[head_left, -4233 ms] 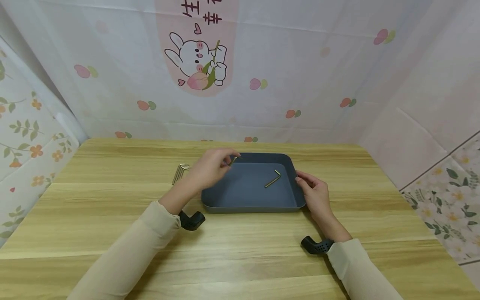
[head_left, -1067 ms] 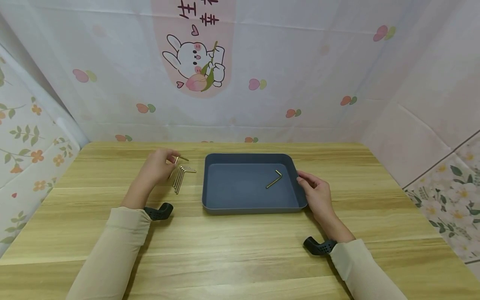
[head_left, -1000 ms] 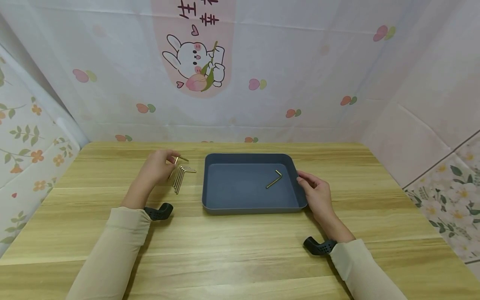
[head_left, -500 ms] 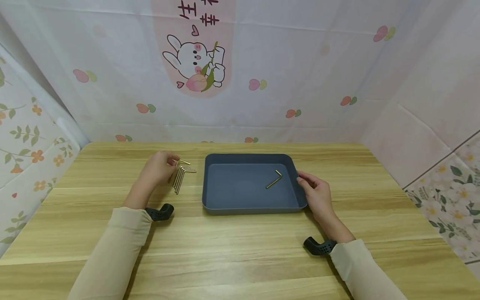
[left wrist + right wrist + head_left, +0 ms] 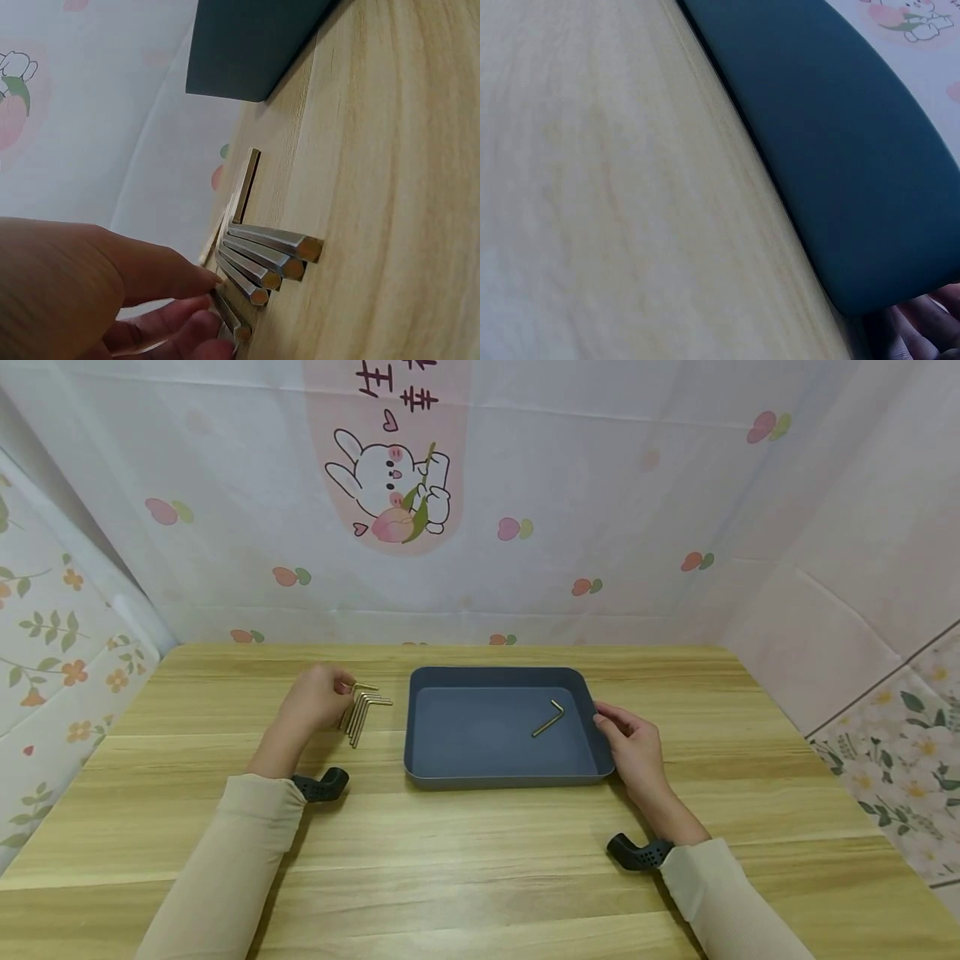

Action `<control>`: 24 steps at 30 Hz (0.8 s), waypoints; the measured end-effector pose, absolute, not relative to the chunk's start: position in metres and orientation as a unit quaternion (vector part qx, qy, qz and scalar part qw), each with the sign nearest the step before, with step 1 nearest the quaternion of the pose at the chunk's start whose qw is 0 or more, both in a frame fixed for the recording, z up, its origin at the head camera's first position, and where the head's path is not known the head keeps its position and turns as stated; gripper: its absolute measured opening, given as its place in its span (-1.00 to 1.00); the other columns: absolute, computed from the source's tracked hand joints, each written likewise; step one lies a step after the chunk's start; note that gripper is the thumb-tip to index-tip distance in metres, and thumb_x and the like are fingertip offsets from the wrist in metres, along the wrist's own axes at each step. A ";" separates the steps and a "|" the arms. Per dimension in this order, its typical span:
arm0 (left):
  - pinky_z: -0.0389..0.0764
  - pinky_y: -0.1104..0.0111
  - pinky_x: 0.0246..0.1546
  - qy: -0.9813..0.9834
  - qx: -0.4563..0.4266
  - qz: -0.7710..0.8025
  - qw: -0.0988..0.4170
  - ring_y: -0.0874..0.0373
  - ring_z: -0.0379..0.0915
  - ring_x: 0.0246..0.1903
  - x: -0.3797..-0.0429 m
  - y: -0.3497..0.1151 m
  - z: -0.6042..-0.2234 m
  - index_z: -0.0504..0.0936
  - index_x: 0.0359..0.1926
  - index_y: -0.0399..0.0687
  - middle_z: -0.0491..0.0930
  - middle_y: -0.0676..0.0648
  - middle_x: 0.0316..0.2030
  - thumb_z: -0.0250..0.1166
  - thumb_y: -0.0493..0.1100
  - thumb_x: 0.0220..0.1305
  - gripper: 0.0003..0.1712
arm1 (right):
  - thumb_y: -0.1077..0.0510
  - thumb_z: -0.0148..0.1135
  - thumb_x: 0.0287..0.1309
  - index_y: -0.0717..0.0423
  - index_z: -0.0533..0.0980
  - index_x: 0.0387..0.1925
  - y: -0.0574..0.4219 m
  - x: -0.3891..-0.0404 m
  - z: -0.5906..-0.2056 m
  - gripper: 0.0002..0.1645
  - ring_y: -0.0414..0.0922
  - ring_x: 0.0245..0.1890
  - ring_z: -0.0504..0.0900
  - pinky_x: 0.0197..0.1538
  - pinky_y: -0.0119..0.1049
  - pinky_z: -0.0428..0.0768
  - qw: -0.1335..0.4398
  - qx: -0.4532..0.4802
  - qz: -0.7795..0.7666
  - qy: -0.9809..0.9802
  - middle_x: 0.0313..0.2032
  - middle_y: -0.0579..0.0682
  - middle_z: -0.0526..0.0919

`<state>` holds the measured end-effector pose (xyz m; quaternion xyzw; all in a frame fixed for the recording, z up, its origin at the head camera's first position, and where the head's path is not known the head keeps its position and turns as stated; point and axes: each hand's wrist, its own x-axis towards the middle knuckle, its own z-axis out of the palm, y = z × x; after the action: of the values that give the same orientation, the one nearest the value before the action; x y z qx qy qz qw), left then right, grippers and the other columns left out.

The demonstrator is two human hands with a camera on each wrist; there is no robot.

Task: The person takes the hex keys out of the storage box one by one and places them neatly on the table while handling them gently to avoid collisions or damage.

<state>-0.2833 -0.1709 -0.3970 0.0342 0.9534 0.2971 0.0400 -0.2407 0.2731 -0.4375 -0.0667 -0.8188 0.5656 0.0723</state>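
Note:
My left hand [image 5: 313,695] pinches a brass-coloured hex key [image 5: 365,687] between thumb and fingers at the far left end of a row. Several matching L-shaped hex keys [image 5: 361,723] lie nested side by side on the table. Up close in the left wrist view, the pinched hex key [image 5: 232,318] lies alongside the others, its bend hidden by my thumb. A shallow blue-grey tray [image 5: 495,781] stands right of the row, with one hex key [image 5: 550,723] lying inside. On the tray's right wall, my right hand [image 5: 632,750] grips with thumb at the rim and fingers outside.
The wood-grain table [image 5: 480,877] runs up to a white patterned curtain [image 5: 600,485] at the back. More flowered cloth [image 5: 60,635] hangs at the left. A black wrist mount [image 5: 322,785] sits at each cuff.
My left hand has moved left from above the tray, carrying a hex key, to the row. Over the last second it lowered the key in alongside the others. My right hand stays on the tray.

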 end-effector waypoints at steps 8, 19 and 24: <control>0.57 0.02 -0.09 0.956 0.037 0.289 0.042 -0.19 0.57 -0.11 -0.284 -0.170 -0.396 0.63 0.09 -0.40 0.65 -0.34 -0.09 0.10 -0.34 0.27 -0.60 | 0.07 0.16 0.46 0.17 0.54 0.28 0.272 -0.238 -0.435 -0.54 -0.59 -0.07 0.53 -0.02 -0.74 0.49 0.065 -0.066 0.570 -0.816 0.29 0.19 0.57; 0.56 0.11 -0.15 0.956 0.028 0.289 0.048 -0.13 0.55 -0.15 -0.281 -0.167 -0.393 0.66 0.05 -0.33 0.64 -0.29 -0.13 0.08 -0.35 0.22 -0.59 | 0.07 0.16 0.46 0.16 0.54 0.28 0.272 -0.238 -0.435 -0.54 -0.59 -0.06 0.53 -0.02 -0.74 0.49 0.062 -0.068 0.567 -0.818 0.29 0.17 0.57; 0.57 0.11 -0.13 0.955 0.026 0.288 0.059 -0.14 0.56 -0.12 -0.280 -0.167 -0.392 0.65 0.07 -0.31 0.64 -0.30 -0.08 0.07 -0.33 0.26 -0.60 | 0.07 0.16 0.46 0.16 0.55 0.27 0.272 -0.238 -0.434 -0.54 -0.58 -0.06 0.53 -0.02 -0.73 0.49 0.065 -0.064 0.568 -0.818 0.28 0.18 0.58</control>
<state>-0.2802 -0.1666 -0.3919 0.0264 0.9555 0.2879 0.0588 -0.2380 0.2716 -0.4343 -0.0639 -0.8176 0.5685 0.0651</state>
